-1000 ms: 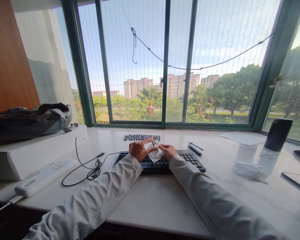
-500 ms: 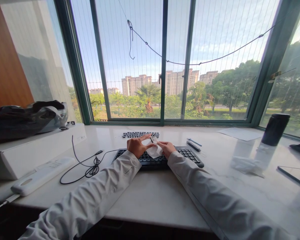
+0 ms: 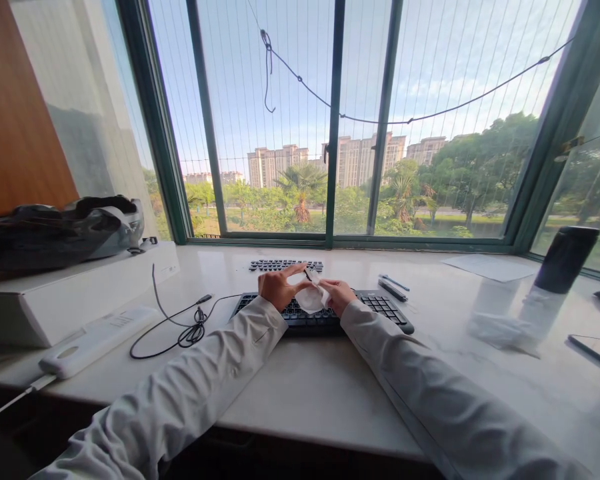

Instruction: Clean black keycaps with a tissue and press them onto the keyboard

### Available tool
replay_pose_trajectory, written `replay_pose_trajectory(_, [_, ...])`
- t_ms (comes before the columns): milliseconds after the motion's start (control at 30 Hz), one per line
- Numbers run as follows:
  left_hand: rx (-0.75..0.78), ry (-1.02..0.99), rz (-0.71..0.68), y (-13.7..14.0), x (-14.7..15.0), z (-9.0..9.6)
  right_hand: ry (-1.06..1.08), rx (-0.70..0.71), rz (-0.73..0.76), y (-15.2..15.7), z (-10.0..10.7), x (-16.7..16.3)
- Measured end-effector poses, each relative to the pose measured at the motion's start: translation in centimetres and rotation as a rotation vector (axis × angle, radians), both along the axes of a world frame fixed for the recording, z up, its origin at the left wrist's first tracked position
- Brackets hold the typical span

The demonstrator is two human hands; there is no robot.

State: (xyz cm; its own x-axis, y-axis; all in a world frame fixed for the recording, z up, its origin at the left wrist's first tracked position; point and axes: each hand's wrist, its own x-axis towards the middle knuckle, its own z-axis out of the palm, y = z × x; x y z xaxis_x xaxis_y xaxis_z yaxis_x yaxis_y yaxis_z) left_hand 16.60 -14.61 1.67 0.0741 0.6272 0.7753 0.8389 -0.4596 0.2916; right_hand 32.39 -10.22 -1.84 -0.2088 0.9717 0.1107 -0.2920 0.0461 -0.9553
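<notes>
At the frame's centre, the left hand (image 3: 276,288) and right hand (image 3: 338,295) each pinch a white tissue (image 3: 311,298) above the keyboard (image 3: 380,311).

1. A pale marble table (image 3: 300,393) runs along the window.
2. On it lie a black keyboard (image 3: 380,310), a second keyboard (image 3: 285,265) behind, and a tangled black cable (image 3: 180,333).
3. At left lie a white box (image 3: 70,300) and a white device (image 3: 97,340).
4. At right lie pens (image 3: 393,285), paper (image 3: 487,267) and a dark bottle (image 3: 563,260).
</notes>
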Motion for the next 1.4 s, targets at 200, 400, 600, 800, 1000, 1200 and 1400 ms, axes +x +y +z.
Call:
replay_pose_trajectory(200, [-0.069, 0.081, -0.074, -0.3, 0.4, -0.4, 0.027, 0.064, 0.009, -0.2, 0.1, 0.2])
replay_pose_trajectory(400, [-0.065, 0.134, -0.036, -0.7, 0.6, -0.4, -0.107, 0.166, 0.089, -0.4, 0.1, 0.4])
replay_pose_trajectory(600, [-0.060, 0.180, -0.129, -0.7, 0.6, -0.4, -0.163, 0.187, 0.166, 0.0, -0.4, 0.2])
replay_pose_trajectory(800, [-0.133, 0.147, -0.186, -1.3, 0.8, 0.4, -0.173, 0.225, 0.159, -0.3, -0.4, -0.2])
replay_pose_trajectory(1000, [-0.108, 0.096, -0.141, -1.2, 0.7, 0.7, -0.229, 0.293, 0.069, -0.3, -0.1, 0.4])
replay_pose_trajectory(1200, [-0.066, 0.066, -0.076, -1.5, 1.1, 0.7, -0.266, 0.249, -0.069, -1.0, 0.6, 0.4])
replay_pose_trajectory(1400, [-0.028, 0.045, -0.074, -1.5, 1.0, 0.8, -0.231, 0.224, -0.153, -1.2, 1.0, 0.3])
